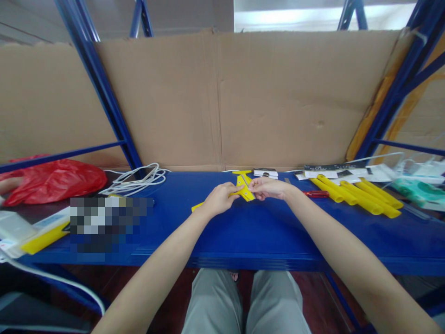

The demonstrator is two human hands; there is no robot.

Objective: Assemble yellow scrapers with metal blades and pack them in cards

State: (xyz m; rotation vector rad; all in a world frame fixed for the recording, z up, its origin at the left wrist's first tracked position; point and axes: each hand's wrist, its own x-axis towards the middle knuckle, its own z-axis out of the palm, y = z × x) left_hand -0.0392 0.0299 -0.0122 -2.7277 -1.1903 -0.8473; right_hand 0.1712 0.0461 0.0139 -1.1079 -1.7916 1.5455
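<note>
A yellow scraper (246, 192) with a flared head and small dark spots, perhaps screws or holes, is held just above the blue tabletop. My left hand (220, 198) is closed around its handle, whose yellow end (197, 207) pokes out on the left. With thumb and fingers, my right hand (266, 187) pinches the right side of the head. Whether a small part sits between those fingertips, I cannot tell. Just behind the hands lies another flat yellow piece (241, 172), partly covered by the scraper.
Several yellow tubes (361, 197) and a red-handled tool (316, 194) lie on the right. Small white-and-black boxes (265, 173) sit behind my hands. At left are a coiled white cable (149, 178), a red plastic bag (59, 178) with a person's hand, and a blurred patch. Cardboard (278, 102) stands behind.
</note>
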